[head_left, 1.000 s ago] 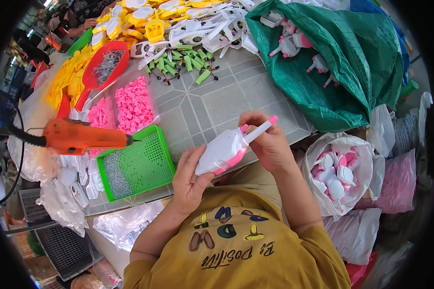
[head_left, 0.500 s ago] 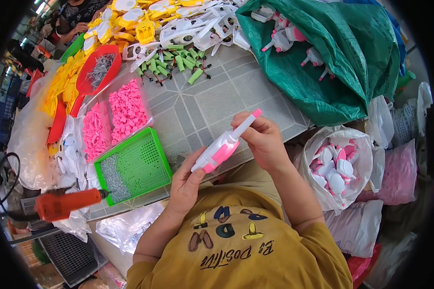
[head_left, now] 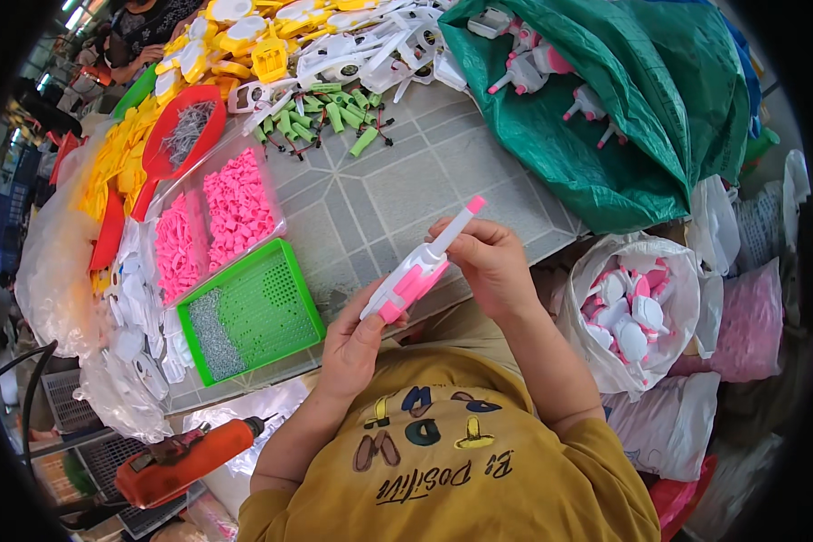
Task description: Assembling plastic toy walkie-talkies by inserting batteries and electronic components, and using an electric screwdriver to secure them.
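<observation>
Held over the near edge of a tiled grey worktop (head_left: pixel 397 194): a white-and-pink toy pistol (head_left: pixel 417 273), tilted, pink tip up and away. Left hand (head_left: pixel 357 339) closed around the toy's lower end from beneath, fingers clamped on its pink grip. Right hand (head_left: pixel 490 262) closed on the upper barrel, fingertips pinching just below the pink tip. Both forearms in from the lower edge, above a mustard-yellow shirt (head_left: pixel 461 461).

Left of the hands, flat on the worktop: a green perforated tray (head_left: pixel 275 303) with a heap of small metal screws at its near-left corner. Just beyond, a clear tray (head_left: pixel 266 185) of small pink plastic parts in two sections. Further back, a red scoop (head_left: pixel 167 149) loaded with thin metal pins, beside a spread of yellow parts (head_left: pixel 122 154), green pieces with wires (head_left: pixel 334 113) and white toy shells (head_left: pixel 370 45).

At right, an open green sack (head_left: pixel 605 154) with more white-and-pink toys inside. Below it, near the right elbow, a white plastic bag (head_left: pixel 592 271) filled with the same. Lower left, off the worktop and well apart from both hands: an orange power screwdriver (head_left: pixel 181 461), lying on a wire basket.
</observation>
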`<state>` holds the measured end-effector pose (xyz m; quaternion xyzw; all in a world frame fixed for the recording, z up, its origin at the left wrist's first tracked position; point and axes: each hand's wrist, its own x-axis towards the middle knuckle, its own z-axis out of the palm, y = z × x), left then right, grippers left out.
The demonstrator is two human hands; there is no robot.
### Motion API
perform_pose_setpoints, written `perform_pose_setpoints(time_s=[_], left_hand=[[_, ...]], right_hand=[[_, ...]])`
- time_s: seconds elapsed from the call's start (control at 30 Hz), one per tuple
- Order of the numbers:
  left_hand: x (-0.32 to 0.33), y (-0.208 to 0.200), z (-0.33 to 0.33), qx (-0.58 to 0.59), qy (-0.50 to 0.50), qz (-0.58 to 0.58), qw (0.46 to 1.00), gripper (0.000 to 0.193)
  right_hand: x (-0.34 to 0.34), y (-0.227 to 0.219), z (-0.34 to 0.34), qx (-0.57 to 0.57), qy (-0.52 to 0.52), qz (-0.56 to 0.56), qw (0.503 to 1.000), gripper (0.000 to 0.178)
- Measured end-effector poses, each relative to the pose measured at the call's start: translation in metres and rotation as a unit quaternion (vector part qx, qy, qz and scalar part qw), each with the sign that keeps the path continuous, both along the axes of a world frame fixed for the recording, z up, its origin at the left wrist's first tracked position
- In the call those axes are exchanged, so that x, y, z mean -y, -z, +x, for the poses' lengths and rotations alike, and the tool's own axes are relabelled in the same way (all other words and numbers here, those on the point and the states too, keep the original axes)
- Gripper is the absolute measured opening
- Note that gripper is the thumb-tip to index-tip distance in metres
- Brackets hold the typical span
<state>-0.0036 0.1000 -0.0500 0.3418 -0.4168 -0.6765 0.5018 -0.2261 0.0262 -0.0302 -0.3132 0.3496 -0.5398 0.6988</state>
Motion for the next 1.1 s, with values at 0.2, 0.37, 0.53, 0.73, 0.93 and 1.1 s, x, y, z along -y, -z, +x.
perform_pose_setpoints(time_s=[0.2, 0.37, 0.53, 0.73, 0.93, 1.1], left_hand=[[0.003, -0.021, 0.001, 0.342, -0.072, -0.13, 0.928, 0.055], [0.008, -0.019, -0.002, 0.516, -0.114, -0.284, 0.8, 0.065], [0.017, -0.007, 0.003, 0.559, -0.107, -0.295, 0.768, 0.067], [0.002, -0.039, 0.004, 0.628, -0.109, -0.235, 0.733, 0.061], [-0.047, -0.055, 0.118, 0.577, -0.37, -0.281, 0.672, 0.046], [0.02, -0.082, 0.152, 0.364, -0.429, -0.267, 0.782, 0.047]], right_hand=[[-0.01, -0.004, 0.013, -0.044, 0.21, 0.04, 0.976, 0.017], [-0.024, -0.025, -0.005, -0.44, 0.109, -0.442, 0.774, 0.026], [0.0, -0.025, 0.032, -0.613, -0.161, -0.463, 0.619, 0.097], [0.006, -0.005, 0.058, -0.662, -0.147, -0.529, 0.51, 0.083], [0.001, 0.003, 0.069, -0.679, -0.085, -0.5, 0.531, 0.079], [-0.001, 0.002, 0.089, -0.652, -0.103, -0.51, 0.551, 0.071]])
